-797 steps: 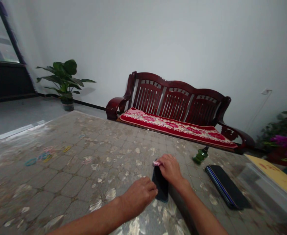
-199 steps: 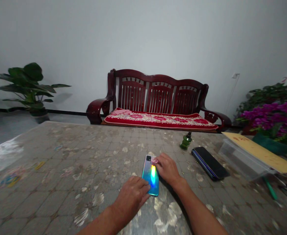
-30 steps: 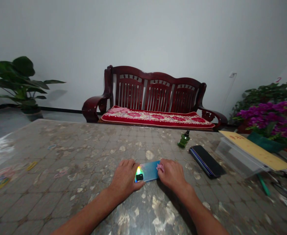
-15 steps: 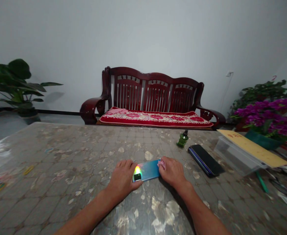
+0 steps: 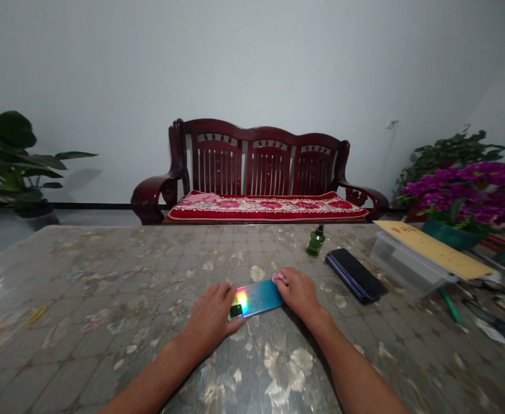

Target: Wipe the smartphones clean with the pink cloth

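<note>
A shiny blue phone (image 5: 260, 298) lies back side up on the table, its dark camera patch at the left end and a rainbow glare beside it. My left hand (image 5: 211, 313) grips that left end between thumb and fingers. Over the far right corner, my right hand (image 5: 299, 293) is closed around a small pink cloth (image 5: 280, 278) that touches the phone. Most of the cloth is hidden inside the fist. Beyond my right hand stands a green spray bottle (image 5: 315, 241), and a stack of dark phones (image 5: 356, 275) lies to its right.
A clear plastic box (image 5: 408, 267) with a yellow board (image 5: 436, 250) on top stands at the right, near purple flowers (image 5: 472, 192) and a green pen (image 5: 451, 305). Yellow rubber bands (image 5: 37, 314) lie at left. Behind the table is a wooden bench (image 5: 261, 167).
The camera view has turned slightly to the right, shifting everything left. My left hand still holds the phone; my right hand with the cloth stays at the phone's right end.
</note>
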The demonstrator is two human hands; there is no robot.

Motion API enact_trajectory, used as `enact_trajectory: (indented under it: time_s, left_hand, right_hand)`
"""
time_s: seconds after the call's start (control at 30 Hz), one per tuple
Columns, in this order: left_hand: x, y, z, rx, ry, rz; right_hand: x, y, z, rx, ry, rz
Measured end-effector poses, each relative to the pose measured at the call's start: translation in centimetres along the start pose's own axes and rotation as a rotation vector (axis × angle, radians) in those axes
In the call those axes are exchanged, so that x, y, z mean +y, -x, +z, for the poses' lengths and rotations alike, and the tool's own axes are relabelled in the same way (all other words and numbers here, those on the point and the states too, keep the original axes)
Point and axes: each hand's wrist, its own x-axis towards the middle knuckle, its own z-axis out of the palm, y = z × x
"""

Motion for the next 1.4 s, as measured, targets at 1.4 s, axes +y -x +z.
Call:
enact_trajectory:
  time_s: [1.4]
  left_hand:
    - [-2.1, -4.1, -3.6, -0.238, 0.164, 0.118]
  right_hand:
    - [-5.4, 1.2, 0.9, 0.396, -0.114, -0.373]
